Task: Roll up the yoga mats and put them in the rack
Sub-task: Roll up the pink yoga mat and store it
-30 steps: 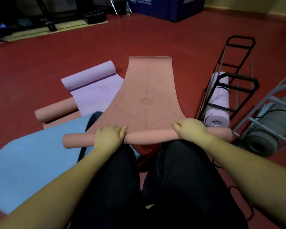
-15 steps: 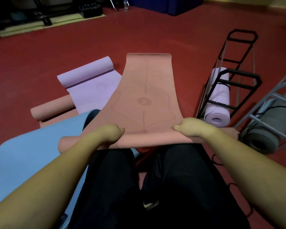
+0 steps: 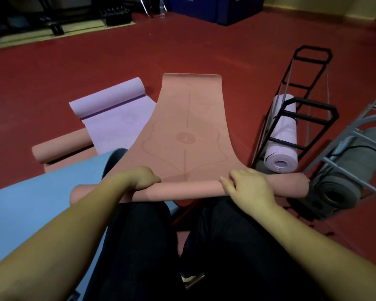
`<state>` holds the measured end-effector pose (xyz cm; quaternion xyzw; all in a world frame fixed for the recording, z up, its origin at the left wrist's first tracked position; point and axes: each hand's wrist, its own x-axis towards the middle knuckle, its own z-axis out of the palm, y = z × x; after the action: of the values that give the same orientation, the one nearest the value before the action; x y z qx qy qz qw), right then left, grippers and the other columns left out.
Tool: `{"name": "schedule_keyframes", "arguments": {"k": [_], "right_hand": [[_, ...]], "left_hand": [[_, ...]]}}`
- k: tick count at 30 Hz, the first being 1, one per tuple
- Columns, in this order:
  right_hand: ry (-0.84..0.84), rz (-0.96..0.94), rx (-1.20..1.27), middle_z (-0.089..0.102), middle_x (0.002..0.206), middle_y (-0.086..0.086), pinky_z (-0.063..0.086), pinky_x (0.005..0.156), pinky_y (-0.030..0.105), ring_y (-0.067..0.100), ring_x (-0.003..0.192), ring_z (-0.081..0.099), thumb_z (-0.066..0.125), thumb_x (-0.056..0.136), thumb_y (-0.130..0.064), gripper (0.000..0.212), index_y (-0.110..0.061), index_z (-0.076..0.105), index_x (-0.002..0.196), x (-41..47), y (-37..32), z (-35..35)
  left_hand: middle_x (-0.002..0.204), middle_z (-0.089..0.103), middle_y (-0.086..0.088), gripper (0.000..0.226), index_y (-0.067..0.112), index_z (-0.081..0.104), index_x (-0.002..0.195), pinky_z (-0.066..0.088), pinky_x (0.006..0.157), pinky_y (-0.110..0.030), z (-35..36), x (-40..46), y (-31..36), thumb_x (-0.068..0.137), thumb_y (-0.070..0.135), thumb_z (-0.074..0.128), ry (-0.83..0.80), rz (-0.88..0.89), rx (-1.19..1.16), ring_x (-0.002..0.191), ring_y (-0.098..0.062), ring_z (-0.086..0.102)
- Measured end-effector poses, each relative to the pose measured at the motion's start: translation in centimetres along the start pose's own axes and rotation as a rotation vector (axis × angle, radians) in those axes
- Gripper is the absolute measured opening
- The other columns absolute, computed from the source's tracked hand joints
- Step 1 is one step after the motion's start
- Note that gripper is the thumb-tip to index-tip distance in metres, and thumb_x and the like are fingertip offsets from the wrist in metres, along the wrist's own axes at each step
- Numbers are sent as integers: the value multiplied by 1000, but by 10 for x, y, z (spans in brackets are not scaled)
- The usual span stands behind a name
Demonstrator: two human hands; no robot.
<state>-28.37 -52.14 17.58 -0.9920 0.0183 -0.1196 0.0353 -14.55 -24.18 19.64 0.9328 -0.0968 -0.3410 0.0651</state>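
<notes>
1. Two racks stand at the right: the black wire-frame rack (image 3: 300,118) holding a rolled lilac mat (image 3: 283,146), and a grey metal rack (image 3: 356,153) with a dark grey roll (image 3: 339,183).
2. Next in size, the salmon-pink rubbery yoga mat (image 3: 189,131) lies on the red floor (image 3: 96,61), its near end rolled across my knees. I judge it soft, floppy and grippy, so the roll should be worked from both sides to keep the edges even.
3. Beside it lie a light blue mat (image 3: 30,203), a part-rolled lilac mat (image 3: 117,114) and another pink roll (image 3: 61,146).
4. My left hand (image 3: 142,178) is clenched on the roll; my right hand (image 3: 245,185) presses it, fingers curled over.
</notes>
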Motion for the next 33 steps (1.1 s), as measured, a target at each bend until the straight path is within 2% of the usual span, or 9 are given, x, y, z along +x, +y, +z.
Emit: {"name": "schedule_keyframes", "arguments": {"k": [5,8,13,17,19,21,27,30,33], "right_hand": [[11,25,-38,58,60,6,36,53,34,31,61,59,36,89,-54,49,-17,51,62,5,2,7],[-51,55,-81,66,73,8,28,55,34,33,73,63,36,97,-52,50,-16,57,70,21,5,3],[-146,74,-25,70,89,9,31,62,32,32,88,64,35,102,-47,47,-17,66,83,34,5,-3],[-270,91,-25,70,102,12,36,68,32,33,96,64,29,101,-49,52,-19,72,100,45,3,-2],[-320,90,-24,69,107,13,38,71,33,33,99,63,27,101,-49,53,-20,71,104,48,3,-5],[-392,105,-13,68,112,14,40,75,34,32,102,62,25,101,-48,54,-20,71,108,50,2,-8],[-587,127,35,61,125,22,43,87,36,34,109,58,22,100,-48,62,-8,65,120,66,9,-32],[-734,133,59,49,144,22,36,103,35,32,129,48,20,104,-44,61,-4,54,135,67,11,-50],[-831,110,60,44,149,18,33,104,31,30,134,44,22,104,-44,59,-7,51,139,59,8,-51]], "left_hand": [[101,65,-7,30,15,69,91,43,79,-32,1,4,6,96,38,51,72,24,2,91,-26,57],[94,63,-7,40,15,64,81,46,82,-35,9,4,3,100,43,42,266,13,-13,87,-26,57],[81,59,-7,52,16,53,66,40,70,-34,26,-15,2,104,46,32,587,-21,-40,79,-28,54],[70,54,-4,69,10,63,64,43,64,-37,52,-28,-6,94,58,23,730,70,23,71,-30,57],[69,54,-3,74,10,66,68,40,63,-36,55,-29,-7,93,58,16,720,87,70,70,-29,56],[78,62,-6,67,9,67,75,42,66,-36,46,-27,-4,101,51,22,701,61,86,77,-30,60],[92,69,-13,60,12,62,71,46,79,-35,5,-27,8,103,46,25,625,71,157,92,-32,62],[115,66,-19,62,6,69,102,45,92,-38,-8,-27,8,103,46,22,473,62,189,107,-33,59],[133,57,-20,58,3,60,126,40,102,-39,0,-28,7,104,43,22,277,22,163,118,-33,54]]}}
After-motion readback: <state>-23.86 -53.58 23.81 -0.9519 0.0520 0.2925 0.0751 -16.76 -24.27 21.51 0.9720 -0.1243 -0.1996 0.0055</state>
